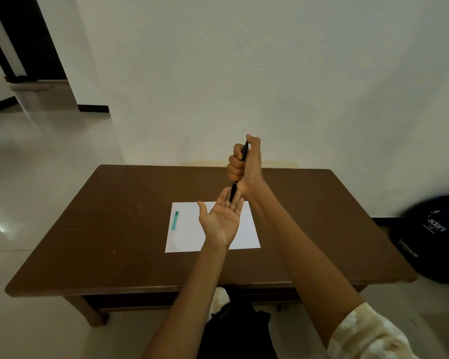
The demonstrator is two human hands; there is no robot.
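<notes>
Black pen (233, 191) is up in the air, clamped in the right hand (244, 164): full fist round the barrel, thumb over the top end. Long axis is nearly upright w/ a slight lean. The top end is further from the body and a bit right, and the tip points down at the left hand (222, 220). The tip sits right at the left fingers, around the middle one. Looks like touching, but tbh I can't tell contact from just above.

Left hand is palm up, fingers straight, holding nothing. It's just below the fist and nearer the body, so the hands are basically together w/ the pen bridging them.

Key bit for the next move imo: the tip is aimed at skin, not at the white paper sheet (187, 237). The sheet lies under the left hand, so that palm is between pen and paper.

Left of the left hand, on the sheet, lies a teal pen cap (174, 220), long axis running roughly away from the body. Everything's on a brown wooden table (114, 229). Well off to the right of the right arm is a dark backpack (430, 237), partly cut off by the frame edge.

Hidden stuff: the mid barrel is inside the fist and the nib is too small to make out. Part of the sheet is behind the left hand and forearm.
</notes>
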